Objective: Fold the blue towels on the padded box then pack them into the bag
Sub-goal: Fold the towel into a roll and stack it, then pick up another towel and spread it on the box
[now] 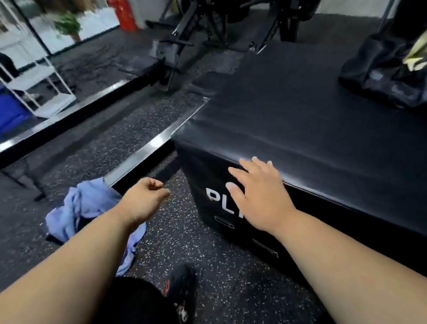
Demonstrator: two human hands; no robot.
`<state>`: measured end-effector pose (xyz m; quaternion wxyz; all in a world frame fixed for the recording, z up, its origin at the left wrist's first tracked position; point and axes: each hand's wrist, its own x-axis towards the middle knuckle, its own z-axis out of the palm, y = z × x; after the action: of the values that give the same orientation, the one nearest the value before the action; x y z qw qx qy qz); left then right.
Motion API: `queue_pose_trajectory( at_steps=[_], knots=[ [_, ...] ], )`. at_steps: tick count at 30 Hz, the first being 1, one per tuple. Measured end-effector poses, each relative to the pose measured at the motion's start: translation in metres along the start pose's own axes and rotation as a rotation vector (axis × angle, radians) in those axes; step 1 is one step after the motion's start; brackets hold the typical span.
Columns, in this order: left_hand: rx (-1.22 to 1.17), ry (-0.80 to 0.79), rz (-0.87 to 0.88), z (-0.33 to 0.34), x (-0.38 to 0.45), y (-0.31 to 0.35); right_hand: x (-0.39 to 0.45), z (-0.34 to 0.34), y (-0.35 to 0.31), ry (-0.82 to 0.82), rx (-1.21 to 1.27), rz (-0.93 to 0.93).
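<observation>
A crumpled heap of light blue towels [83, 209] lies on the speckled floor at the lower left, partly hidden by my left forearm. My left hand [144, 198] hovers over the heap's right side with its fingers curled and nothing in it. My right hand [257, 196] is spread flat in front of the near corner of the black padded box [318, 120], over its white lettering. A black bag [409, 69] with a yellow-lined opening sits on the box's far right corner.
A metal floor strip [150, 144] runs along the box's left side. Black exercise equipment [196, 26] stands beyond the box, a white rack [37, 83] and a red extinguisher [122, 10] at far left. My shoe [183, 289] is on the floor below.
</observation>
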<state>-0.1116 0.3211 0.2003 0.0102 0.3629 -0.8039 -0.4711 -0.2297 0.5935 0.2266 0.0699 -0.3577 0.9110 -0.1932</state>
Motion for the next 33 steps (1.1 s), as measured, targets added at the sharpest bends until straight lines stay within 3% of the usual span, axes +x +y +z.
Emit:
queue_pose_trajectory(
  at_steps=[3, 8, 12, 17, 24, 33],
  knots=[
    [0.235, 0.08, -0.093, -0.044, 0.018, -0.058, 0.023, 0.012, -0.03, -0.036, -0.1, -0.054],
    [0.502, 0.068, -0.203, -0.081, 0.029, -0.121, 0.089, 0.027, -0.059, -0.17, -0.457, -0.135],
    [0.518, 0.005, -0.379, -0.085, 0.066, -0.172, 0.151, 0.029, -0.076, -0.212, -0.576, -0.238],
    [0.472, -0.028, -0.475, -0.094, 0.082, -0.178, 0.204, 0.037, -0.087, -0.224, -0.64, -0.336],
    [0.453, -0.059, -0.528, -0.107, 0.131, -0.224, 0.248, 0.06, -0.091, -0.214, -0.637, -0.41],
    [0.539, -0.065, -0.446, -0.108, 0.188, -0.237, 0.269, 0.073, -0.088, -0.157, -0.652, -0.466]
  ],
)
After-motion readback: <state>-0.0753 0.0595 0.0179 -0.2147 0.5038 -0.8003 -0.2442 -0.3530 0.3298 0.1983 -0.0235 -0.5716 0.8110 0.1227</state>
